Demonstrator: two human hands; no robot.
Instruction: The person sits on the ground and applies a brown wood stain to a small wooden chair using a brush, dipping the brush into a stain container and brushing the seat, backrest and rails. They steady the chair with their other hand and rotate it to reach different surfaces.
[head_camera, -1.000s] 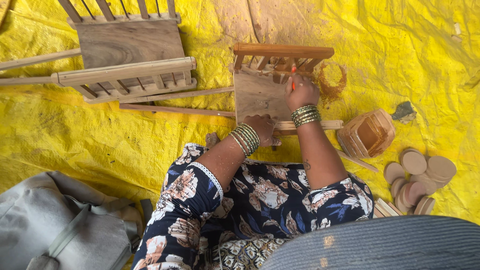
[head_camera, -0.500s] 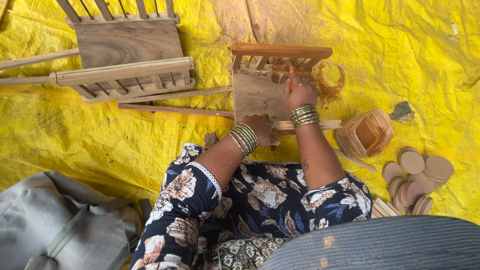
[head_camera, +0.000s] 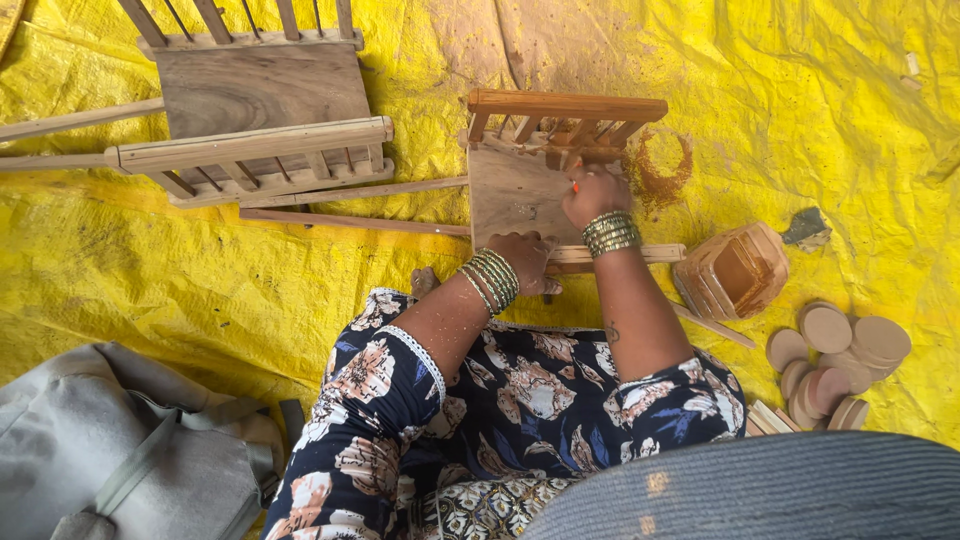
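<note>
Both arms are stretched forward from the body, seen from above, and are angled towards each other so that the hands lie near but apart. The left hand (head_camera: 522, 258) is held lower and nearer the body, its knuckles turned up and its fingers curled downward in a loose grip; the fingertips are hidden. The right hand (head_camera: 592, 195) is reached further ahead, palm down, with the fingers bent and drawn together. Stacked bangles are worn on both wrists. The upper arms are covered by short floral sleeves, and the forearms are left bare. A small mark is seen on the right forearm.
</note>
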